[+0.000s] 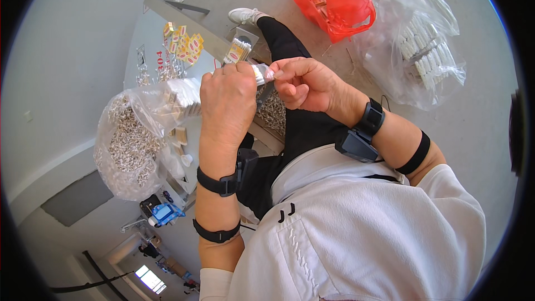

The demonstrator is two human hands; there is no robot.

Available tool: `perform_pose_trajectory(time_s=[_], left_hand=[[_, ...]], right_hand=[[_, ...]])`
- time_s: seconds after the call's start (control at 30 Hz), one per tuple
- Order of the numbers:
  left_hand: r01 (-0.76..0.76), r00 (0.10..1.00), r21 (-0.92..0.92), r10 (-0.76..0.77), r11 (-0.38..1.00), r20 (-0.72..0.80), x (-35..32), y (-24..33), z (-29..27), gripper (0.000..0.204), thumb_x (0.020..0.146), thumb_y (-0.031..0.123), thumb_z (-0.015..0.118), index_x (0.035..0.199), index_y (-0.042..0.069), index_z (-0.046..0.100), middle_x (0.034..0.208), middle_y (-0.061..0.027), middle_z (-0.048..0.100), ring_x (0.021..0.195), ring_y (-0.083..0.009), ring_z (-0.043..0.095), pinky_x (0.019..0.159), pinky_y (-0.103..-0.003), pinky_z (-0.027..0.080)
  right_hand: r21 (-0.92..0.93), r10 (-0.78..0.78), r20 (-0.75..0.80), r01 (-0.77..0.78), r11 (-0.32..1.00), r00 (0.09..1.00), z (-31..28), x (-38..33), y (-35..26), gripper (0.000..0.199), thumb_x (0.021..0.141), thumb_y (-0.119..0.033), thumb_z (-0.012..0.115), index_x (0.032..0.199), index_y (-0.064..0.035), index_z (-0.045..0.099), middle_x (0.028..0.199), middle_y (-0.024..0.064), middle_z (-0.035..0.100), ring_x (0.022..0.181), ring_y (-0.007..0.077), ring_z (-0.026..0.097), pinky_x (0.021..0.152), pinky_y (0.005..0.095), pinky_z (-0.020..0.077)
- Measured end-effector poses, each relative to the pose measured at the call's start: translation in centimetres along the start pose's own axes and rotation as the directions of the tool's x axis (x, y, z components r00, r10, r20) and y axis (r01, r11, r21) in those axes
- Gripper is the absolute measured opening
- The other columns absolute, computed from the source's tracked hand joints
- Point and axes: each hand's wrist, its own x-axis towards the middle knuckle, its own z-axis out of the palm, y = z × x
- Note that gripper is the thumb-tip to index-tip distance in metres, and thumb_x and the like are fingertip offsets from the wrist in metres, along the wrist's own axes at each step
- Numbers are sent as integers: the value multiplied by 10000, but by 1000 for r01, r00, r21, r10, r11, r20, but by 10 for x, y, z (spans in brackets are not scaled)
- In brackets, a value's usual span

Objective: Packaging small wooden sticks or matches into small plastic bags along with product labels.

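Observation:
A small clear plastic bag of cotton swabs [259, 74] spans the gap between my two hands. My left hand [227, 100] is closed around its body, back of the hand facing up, so its fingertips are hidden. With thumb and forefinger, my right hand [306, 82] pinches the reddish end of the bag; its other fingers curl loosely. Just beyond my left knuckles shows a bundle of white swabs with a yellow label [238, 50]. I cannot tell whether it rests on something or touches the hand. Loose swabs [272, 112] fill a tray below my hands.
At left, a large clear bag [131, 145] of loose swabs sits beside the table [146, 36], near stacked white packs [184, 95]. Yellow label cards [184, 43] lie farther back. A red bag [329, 0] and a clear bag of white packs [423, 44] stand on the floor.

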Motion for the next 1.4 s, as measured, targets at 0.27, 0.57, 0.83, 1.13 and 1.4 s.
perform_pose_trajectory(time_s=[0.27, 0.57, 0.83, 1.13, 1.4], left_hand=[[-53, 995, 26, 55, 998, -83, 0, 9, -4, 89, 713, -19, 527, 795, 17, 520, 732, -123, 579, 708, -299, 578, 619, -399, 418], [-45, 983, 200, 79, 979, -166, -4, 2, -3, 202, 757, 51, 561, 941, -30, 582, 749, -90, 570, 698, -211, 569, 640, -326, 419], [-28, 976, 189, 69, 982, -209, -5, 2, -5, 229, 771, 58, 560, 976, -40, 580, 746, -89, 564, 696, -218, 567, 645, -334, 418], [-6, 980, 192, 44, 981, -194, -6, 4, -4, 233, 766, 59, 557, 976, -39, 586, 762, -97, 579, 701, -214, 575, 638, -330, 421], [6, 985, 163, 22, 987, -168, -6, 7, -7, 160, 751, 57, 555, 894, -9, 581, 755, -95, 585, 700, -220, 581, 634, -330, 424]], right_hand=[[-366, -86, -98, 45, 930, 991, 6, -6, -14, 51, 793, -58, 579, 753, -43, 551, 550, 55, 535, 363, 41, 303, 347, 177, 221], [-989, -635, 28, 112, 92, 772, -2, -22, -14, 43, 752, -12, 594, 754, -27, 554, 558, 6, 507, 447, 33, 395, 417, 195, 324], [-844, -585, 128, 398, 359, 801, 27, -28, -6, 171, 753, 5, 600, 921, -15, 624, 747, -19, 585, 637, 15, 485, 529, 180, 380], [-619, -400, -92, 263, 740, 912, 35, -28, -10, 222, 785, -29, 621, 1001, 28, 619, 741, 23, 588, 547, 26, 432, 471, 158, 297], [-5, -13, 37, 13, 1000, 999, 14, -18, -5, 142, 826, -27, 580, 962, 15, 578, 659, 48, 539, 455, 31, 327, 396, 179, 235]])
